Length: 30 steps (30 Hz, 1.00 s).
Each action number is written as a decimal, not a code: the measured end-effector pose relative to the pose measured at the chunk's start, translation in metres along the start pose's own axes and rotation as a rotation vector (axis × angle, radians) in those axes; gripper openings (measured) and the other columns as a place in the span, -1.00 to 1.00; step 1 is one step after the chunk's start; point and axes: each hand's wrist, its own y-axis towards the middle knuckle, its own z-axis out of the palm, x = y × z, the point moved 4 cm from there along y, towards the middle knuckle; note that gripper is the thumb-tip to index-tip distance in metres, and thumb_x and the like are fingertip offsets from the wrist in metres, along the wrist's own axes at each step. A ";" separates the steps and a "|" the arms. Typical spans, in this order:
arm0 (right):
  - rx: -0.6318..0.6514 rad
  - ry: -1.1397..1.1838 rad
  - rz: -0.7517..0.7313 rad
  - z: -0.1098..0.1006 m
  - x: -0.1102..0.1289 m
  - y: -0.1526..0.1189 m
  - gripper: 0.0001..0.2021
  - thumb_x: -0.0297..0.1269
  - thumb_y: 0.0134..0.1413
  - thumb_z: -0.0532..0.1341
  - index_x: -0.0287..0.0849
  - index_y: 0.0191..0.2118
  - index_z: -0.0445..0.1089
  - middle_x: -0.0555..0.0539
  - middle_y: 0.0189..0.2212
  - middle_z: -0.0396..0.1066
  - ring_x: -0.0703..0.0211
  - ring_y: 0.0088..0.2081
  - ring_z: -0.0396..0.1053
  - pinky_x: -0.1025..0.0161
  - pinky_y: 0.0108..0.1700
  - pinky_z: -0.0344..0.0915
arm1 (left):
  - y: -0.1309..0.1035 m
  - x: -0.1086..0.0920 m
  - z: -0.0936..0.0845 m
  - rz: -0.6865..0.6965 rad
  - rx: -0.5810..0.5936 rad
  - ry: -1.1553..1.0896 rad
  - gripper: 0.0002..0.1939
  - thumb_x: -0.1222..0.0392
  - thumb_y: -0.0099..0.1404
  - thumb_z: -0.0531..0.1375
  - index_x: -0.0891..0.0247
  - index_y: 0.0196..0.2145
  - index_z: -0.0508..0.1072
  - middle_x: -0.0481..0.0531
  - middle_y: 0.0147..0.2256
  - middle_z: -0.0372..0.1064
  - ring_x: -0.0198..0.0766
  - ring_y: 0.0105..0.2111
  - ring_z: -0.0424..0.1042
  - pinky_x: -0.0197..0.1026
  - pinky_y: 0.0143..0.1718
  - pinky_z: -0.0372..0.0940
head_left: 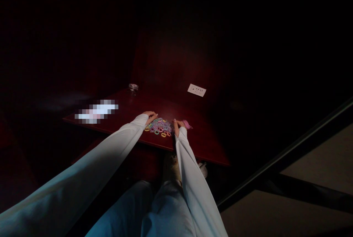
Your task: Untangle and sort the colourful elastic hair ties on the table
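A pile of small hair ties (157, 131) in mixed pastel colours lies near the front edge of a dark red table. At its left rim rests my left hand (149, 115), palm down, fingers loosely bent and apart from the thumb. My right hand (179, 124) is at the pile's right side, thumb and fingers apart, with nothing visible between them. Just beyond the right hand is a pink bundle of strands or bands (188, 124); whether the hand touches it is unclear. White sleeves cover both arms.
A clear lidded jar (133, 87) stands at the table's back left. A pixelated bright patch (96, 112) covers something on the left. A white socket plate (196, 90) is on the back panel. The table (204, 145) ends close to my knees; a dark bar slants at right.
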 end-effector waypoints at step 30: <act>-0.044 0.096 -0.081 0.001 -0.009 -0.001 -0.73 -0.47 -0.04 0.09 -0.13 -0.35 0.55 -0.11 -0.21 0.40 0.11 -0.16 0.36 0.18 -0.05 0.39 | -0.004 -0.004 -0.001 0.035 -0.029 -0.021 -0.81 0.12 0.10 0.13 0.16 -0.41 0.53 -0.03 -0.35 0.54 -0.23 -0.42 0.36 -0.21 -0.20 0.32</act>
